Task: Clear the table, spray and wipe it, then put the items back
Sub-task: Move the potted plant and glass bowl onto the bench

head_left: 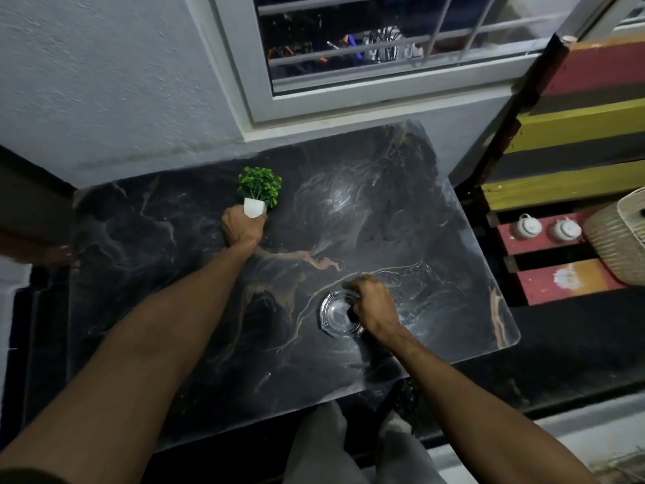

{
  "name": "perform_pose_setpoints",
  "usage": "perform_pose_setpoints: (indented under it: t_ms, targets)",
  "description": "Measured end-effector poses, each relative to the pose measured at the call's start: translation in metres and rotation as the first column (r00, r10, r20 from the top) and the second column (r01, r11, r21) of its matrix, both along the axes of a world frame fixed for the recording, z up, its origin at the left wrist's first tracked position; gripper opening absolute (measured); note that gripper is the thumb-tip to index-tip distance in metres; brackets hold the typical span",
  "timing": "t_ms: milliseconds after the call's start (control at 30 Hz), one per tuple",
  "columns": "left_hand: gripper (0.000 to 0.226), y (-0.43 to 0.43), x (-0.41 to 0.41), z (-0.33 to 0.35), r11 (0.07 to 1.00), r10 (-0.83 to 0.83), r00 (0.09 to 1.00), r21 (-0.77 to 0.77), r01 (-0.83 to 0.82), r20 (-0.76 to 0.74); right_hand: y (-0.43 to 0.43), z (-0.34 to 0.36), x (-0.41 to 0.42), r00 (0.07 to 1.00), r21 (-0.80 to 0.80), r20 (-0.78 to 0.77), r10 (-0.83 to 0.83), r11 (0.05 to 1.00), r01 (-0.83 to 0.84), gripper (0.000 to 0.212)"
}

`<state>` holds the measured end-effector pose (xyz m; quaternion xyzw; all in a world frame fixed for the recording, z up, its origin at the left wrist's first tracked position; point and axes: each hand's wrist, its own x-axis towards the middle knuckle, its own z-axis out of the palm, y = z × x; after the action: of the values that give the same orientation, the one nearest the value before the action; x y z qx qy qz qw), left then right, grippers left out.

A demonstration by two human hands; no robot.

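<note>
**Both hands on items at the dark bench**

Dark marbled bench fills the space under a window, streaked and glossy. Near the right side, the right hand grips the rim of a clear glass ashtray resting on the surface. Farther back and left, the left hand is closed around the white pot of a small green plant, standing upright near the wall.

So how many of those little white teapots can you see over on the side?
2. Both white teapots sit side by side on the red slat right of the table: one nearer the table, the other beside the woven basket, which may hide more.
</note>
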<state>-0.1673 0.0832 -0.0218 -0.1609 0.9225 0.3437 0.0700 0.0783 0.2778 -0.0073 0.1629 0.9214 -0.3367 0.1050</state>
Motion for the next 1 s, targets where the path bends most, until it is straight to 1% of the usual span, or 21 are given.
perform_pose_setpoints:
  t_ms: [67,167,233,333,367,467,533,600,667,767,800,867,900,933,1000]
  targets:
    - [0.045,-0.001,0.011,0.001,0.999,-0.035,0.999,0.039,0.037,-0.034,0.001,0.005,0.002,0.999,-0.016,-0.019,-0.050,0.999,0.050,0.040]
    - [0.044,0.011,0.034,0.005,0.988,-0.068,0.995,0.131,0.078,-0.074,0.008,0.021,0.005,0.989,-0.067,-0.046,-0.141,0.988,0.138,0.040]
    - [0.039,0.029,0.054,0.014,0.971,-0.103,0.991,0.209,0.119,-0.088,0.018,0.030,0.009,0.979,-0.104,-0.046,-0.201,0.975,0.195,0.030]
    - [0.025,0.067,0.085,0.024,0.911,-0.154,0.984,0.372,0.177,-0.090,0.047,0.040,0.017,0.952,-0.084,-0.045,-0.304,0.950,0.300,0.013]
    - [0.025,0.082,0.094,0.027,0.889,-0.166,0.983,0.419,0.185,-0.081,0.060,0.044,0.021,0.940,-0.074,-0.066,-0.336,0.941,0.331,0.009]
    - [0.033,0.140,0.124,0.039,0.819,-0.220,0.973,0.528,0.223,-0.069,0.110,0.056,0.039,0.888,-0.067,-0.141,-0.438,0.899,0.433,0.018]
    - [0.042,0.185,0.145,0.046,0.749,-0.274,0.958,0.607,0.267,-0.083,0.152,0.062,0.055,0.841,-0.054,-0.152,-0.519,0.854,0.517,0.013]
    - [0.050,0.229,0.166,0.049,0.699,-0.319,0.945,0.654,0.289,-0.077,0.196,0.062,0.071,0.789,-0.056,-0.149,-0.596,0.802,0.595,0.009]
    - [0.047,0.277,0.188,0.045,0.692,-0.363,0.930,0.651,0.312,-0.059,0.248,0.058,0.089,0.734,-0.090,-0.166,-0.658,0.751,0.654,0.016]
    - [0.042,0.347,0.220,0.024,0.685,-0.447,0.894,0.632,0.362,-0.028,0.326,0.044,0.117,0.685,-0.074,-0.163,-0.710,0.701,0.709,0.009]
    - [0.048,0.372,0.230,0.008,0.702,-0.467,0.884,0.612,0.365,0.008,0.352,0.039,0.127,0.664,-0.075,-0.151,-0.732,0.678,0.731,0.009]
    - [0.069,0.423,0.252,-0.016,0.740,-0.489,0.871,0.550,0.388,0.043,0.406,0.028,0.144,0.624,-0.076,-0.118,-0.772,0.634,0.770,0.017]
    - [0.073,0.447,0.267,-0.018,0.751,-0.475,0.879,0.542,0.378,0.044,0.431,0.020,0.153,0.604,-0.068,-0.103,-0.791,0.611,0.789,0.022]
    - [0.068,0.466,0.283,-0.012,0.762,-0.457,0.889,0.527,0.376,0.027,0.450,0.013,0.160,0.578,-0.066,-0.093,-0.811,0.584,0.809,0.025]
    - [0.036,0.513,0.313,-0.006,0.793,-0.444,0.896,0.466,0.393,0.001,0.495,-0.010,0.178,0.517,-0.072,-0.057,-0.854,0.520,0.851,0.030]
